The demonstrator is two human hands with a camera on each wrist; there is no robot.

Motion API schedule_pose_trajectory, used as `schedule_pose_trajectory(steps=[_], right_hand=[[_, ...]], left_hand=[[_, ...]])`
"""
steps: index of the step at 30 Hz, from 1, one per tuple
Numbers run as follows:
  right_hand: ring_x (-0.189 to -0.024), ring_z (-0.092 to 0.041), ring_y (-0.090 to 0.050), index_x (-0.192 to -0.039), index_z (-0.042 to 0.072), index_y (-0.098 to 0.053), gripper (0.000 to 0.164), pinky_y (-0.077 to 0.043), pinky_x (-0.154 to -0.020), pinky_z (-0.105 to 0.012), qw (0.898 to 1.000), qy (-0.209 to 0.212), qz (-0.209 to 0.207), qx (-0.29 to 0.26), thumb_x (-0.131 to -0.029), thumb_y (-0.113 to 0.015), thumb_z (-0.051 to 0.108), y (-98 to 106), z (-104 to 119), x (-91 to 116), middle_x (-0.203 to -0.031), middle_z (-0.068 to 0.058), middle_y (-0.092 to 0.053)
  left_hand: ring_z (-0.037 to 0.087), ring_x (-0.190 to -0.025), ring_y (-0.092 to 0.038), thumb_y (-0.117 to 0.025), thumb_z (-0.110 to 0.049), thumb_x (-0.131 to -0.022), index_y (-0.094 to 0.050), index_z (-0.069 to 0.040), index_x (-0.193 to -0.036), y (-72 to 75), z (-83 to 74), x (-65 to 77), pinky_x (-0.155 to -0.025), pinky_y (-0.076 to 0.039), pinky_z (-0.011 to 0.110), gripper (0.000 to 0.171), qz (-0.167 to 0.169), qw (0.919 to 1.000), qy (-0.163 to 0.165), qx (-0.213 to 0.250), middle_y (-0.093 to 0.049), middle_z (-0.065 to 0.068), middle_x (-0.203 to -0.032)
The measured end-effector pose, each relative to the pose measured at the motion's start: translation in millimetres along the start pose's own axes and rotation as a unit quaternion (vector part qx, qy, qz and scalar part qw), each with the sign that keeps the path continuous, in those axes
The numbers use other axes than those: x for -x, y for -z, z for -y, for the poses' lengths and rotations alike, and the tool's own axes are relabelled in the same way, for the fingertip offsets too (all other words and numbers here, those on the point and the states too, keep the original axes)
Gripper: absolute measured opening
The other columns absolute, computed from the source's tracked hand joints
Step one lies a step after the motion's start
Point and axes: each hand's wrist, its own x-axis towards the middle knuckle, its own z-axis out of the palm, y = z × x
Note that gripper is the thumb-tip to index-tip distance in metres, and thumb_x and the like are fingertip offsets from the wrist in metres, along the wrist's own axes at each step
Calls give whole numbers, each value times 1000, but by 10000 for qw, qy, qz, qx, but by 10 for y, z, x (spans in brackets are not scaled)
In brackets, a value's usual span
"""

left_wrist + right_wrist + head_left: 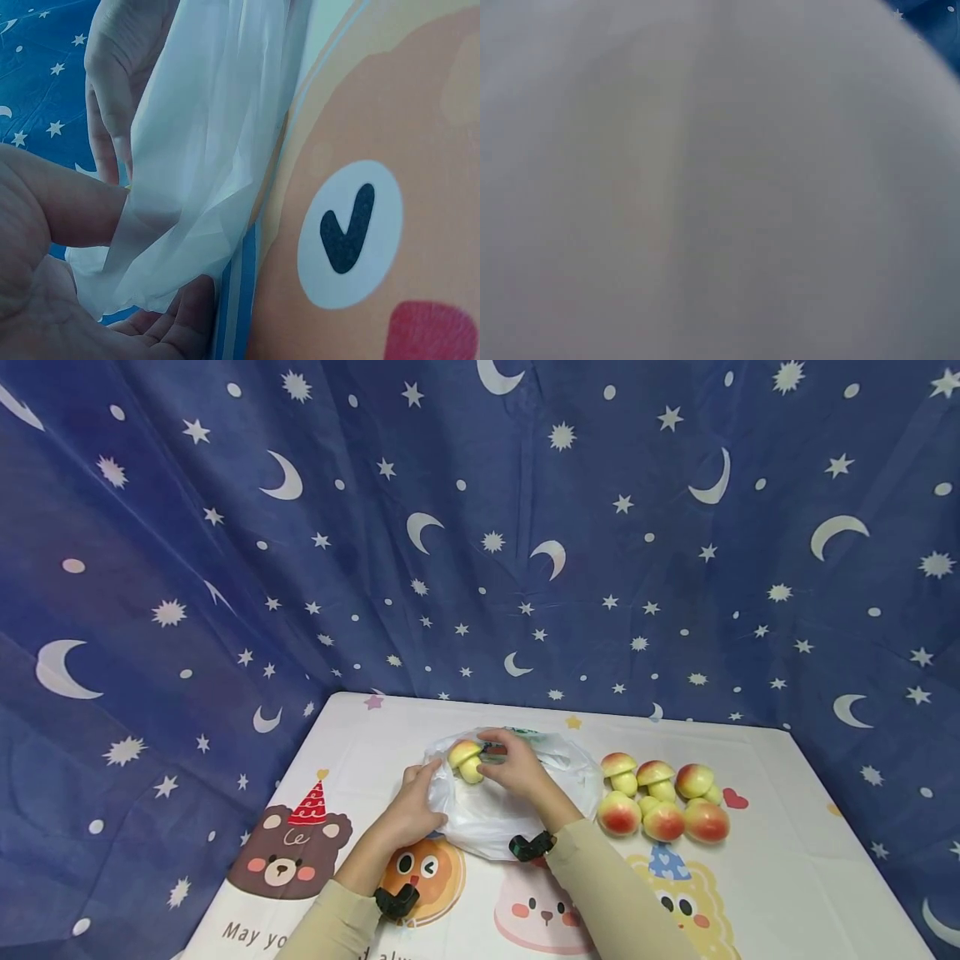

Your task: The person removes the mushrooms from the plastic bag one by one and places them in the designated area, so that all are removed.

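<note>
A white plastic bag (480, 814) lies spread on the table, its mouth open. At its left side, my left hand (411, 806) holds the film; in the left wrist view the bag's edge (195, 172) passes between thumb and fingers. A toy mushroom (467, 762) with a red-yellow cap and pale yellow stem is at the bag's mouth. My right hand (517, 770) reaches over the bag from the right, thumb and forefinger pinching the mushroom's right side. Whether the mushroom rests on the bag is unclear. Blurred white film (720, 180) fills most of the right wrist view.
Several more toy mushrooms (663, 821) lie in two rows on the table, right of the bag. The white tablecloth (795, 860) carries cartoon prints, including a brown bear (288, 852). A dark blue curtain (480, 568) with moons and stars hangs behind and along the left.
</note>
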Motion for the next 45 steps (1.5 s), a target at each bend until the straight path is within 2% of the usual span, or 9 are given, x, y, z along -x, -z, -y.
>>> schedule_pose_trajectory(steps=[10,18,25,31,36,45], right_hand=[[-126,-33,-70,-139,16,-69,55,-60,-102,-47,9994,-243,-178,162,-88,-88,13,-108,-3,-56,-143,-9,-68],[-116,-29,-70,-136,13,-71,54,-62,-94,-40,9992,-277,-267,111,-85,-89,8,-190,9,-84,-134,-9,-71],[-106,-23,-67,-134,16,-71,54,-61,-88,-35,9977,-527,-364,240,-85,-87,2,-237,40,-87,-127,-8,-72],[-108,-23,-66,-136,17,-70,56,-61,-88,-34,9976,-598,-341,32,-85,-85,-2,-213,22,-62,-134,-8,-70],[-106,-23,-65,-135,18,-71,56,-60,-89,-35,9973,-635,-371,-60,-84,-85,-1,-163,22,-36,-133,-8,-70],[-111,-27,-68,-137,15,-70,56,-62,-84,-34,9982,-521,-101,-293,-85,-85,0,-46,173,27,-137,-10,-69]], left_hand=[[51,-149,-42,-78,2,-77,-34,-5,-167,-8,-17,-9,-121,-38,69,100,4,10000,-31,-10,-30,27,-163],[53,-149,-42,-78,2,-77,-34,-6,-167,-12,-15,-20,-120,-38,70,101,22,10000,-31,-20,-29,28,-164],[51,-148,-44,-78,2,-77,-34,-5,-167,-14,-25,-14,-120,-39,68,100,6,10000,-40,4,-31,27,-163],[52,-147,-44,-78,2,-78,-34,-5,-167,-16,-27,-16,-121,-38,68,100,13,10000,-37,48,-31,28,-162],[52,-145,-45,-78,1,-77,-35,-5,-166,-1,-9,-26,-120,-40,68,99,-28,9999,-84,-50,-32,28,-160],[52,-148,-43,-78,1,-77,-34,-5,-167,6,2,-11,-121,-38,69,100,0,10000,-38,28,-30,28,-163]])
